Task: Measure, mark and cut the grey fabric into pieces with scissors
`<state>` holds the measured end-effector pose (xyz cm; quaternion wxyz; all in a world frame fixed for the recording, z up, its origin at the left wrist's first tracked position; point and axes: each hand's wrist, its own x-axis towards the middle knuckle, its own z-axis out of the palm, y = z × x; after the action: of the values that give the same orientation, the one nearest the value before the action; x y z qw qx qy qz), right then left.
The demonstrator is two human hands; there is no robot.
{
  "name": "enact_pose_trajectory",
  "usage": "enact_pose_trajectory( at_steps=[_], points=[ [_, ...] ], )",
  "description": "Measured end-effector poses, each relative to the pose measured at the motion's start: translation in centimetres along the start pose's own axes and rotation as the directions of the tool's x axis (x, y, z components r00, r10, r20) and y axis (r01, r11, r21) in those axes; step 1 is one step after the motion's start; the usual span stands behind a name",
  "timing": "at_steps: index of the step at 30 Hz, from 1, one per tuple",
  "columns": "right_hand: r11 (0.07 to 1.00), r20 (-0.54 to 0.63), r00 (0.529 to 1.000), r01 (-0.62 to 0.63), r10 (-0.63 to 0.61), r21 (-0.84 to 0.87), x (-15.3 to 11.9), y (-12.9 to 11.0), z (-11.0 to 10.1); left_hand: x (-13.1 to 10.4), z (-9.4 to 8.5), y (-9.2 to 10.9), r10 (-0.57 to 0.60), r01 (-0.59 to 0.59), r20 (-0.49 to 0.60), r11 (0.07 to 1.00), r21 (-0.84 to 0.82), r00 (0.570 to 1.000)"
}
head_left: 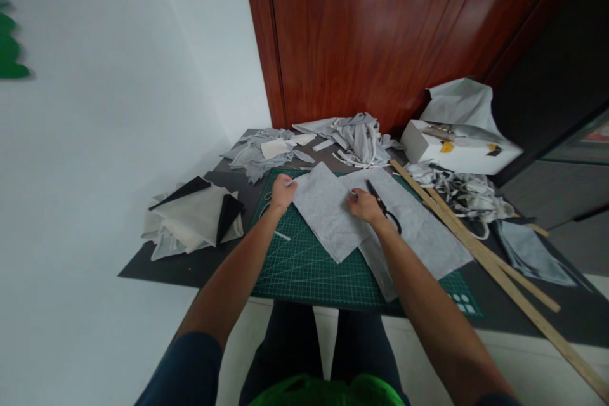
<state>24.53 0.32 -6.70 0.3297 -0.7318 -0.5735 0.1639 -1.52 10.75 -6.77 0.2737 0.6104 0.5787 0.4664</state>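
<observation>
My left hand (pixel 283 193) is closed in a pinch on the upper left corner of a light grey cloth piece (pixel 326 209). The fingers of my right hand (pixel 364 205) are pressed together at that piece's right edge, pinching it. Under and to the right lies a larger grey cloth (pixel 423 228), partly covered by the first piece and by my right forearm. Black-handled scissors (pixel 394 222) rest on the larger cloth, just right of my right hand. Beside my left hand, a thin white strip (pixel 281 236) lies on the green cutting mat (pixel 304 276).
A pile of cream and black fabric (pixel 190 219) sits at the left. Grey scraps (pixel 266 149) and a crumpled cloth heap (pixel 359 139) lie at the back. Long wooden strips (pixel 476 247) cross the right side, near a white box (pixel 457 149) and tangled cloth strips (pixel 466 193).
</observation>
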Motion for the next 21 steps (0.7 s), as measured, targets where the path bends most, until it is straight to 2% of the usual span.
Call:
enact_pose_trajectory(
  at_steps=[2,4,7,9,13,15,18,21],
  points=[
    [0.997,0.045,0.998,-0.042,0.039,0.062,-0.1,-0.4,-0.3,0.0,0.4,-0.3,-0.052,0.049,-0.031,0.994,-0.094,0.998],
    [0.971,0.141,0.988,-0.093,0.063,0.219,-0.7,-0.8,-1.0,0.1,0.6,-0.4,-0.082,0.076,-0.034,0.984,-0.160,0.996],
    [0.817,0.373,0.926,-0.260,0.059,0.515,-1.7,-1.4,-2.3,0.6,0.5,-0.1,-0.065,0.054,-0.055,0.981,-0.185,0.996],
    [0.720,0.447,0.894,-0.335,0.039,0.607,-2.1,-1.7,-2.9,1.1,0.3,0.4,-0.047,0.035,-0.065,0.983,-0.178,0.997],
    [0.732,0.383,0.921,-0.313,0.078,0.605,-2.5,-1.4,-2.7,1.7,0.2,1.2,-0.051,0.051,0.004,0.977,-0.208,0.999],
    [0.744,0.363,0.928,-0.296,0.077,0.598,-2.5,-0.7,-2.1,1.5,0.4,1.4,-0.096,0.110,0.067,0.957,-0.267,0.993],
    [0.772,0.398,0.915,-0.302,0.070,0.559,-2.6,0.3,-1.2,0.6,0.6,1.1,-0.235,0.298,0.209,0.884,-0.361,0.949],
    [0.777,0.441,0.895,-0.326,0.070,0.538,-2.6,0.8,-0.6,-0.5,0.1,0.5,-0.301,0.401,0.330,0.867,-0.295,0.895]
  ],
)
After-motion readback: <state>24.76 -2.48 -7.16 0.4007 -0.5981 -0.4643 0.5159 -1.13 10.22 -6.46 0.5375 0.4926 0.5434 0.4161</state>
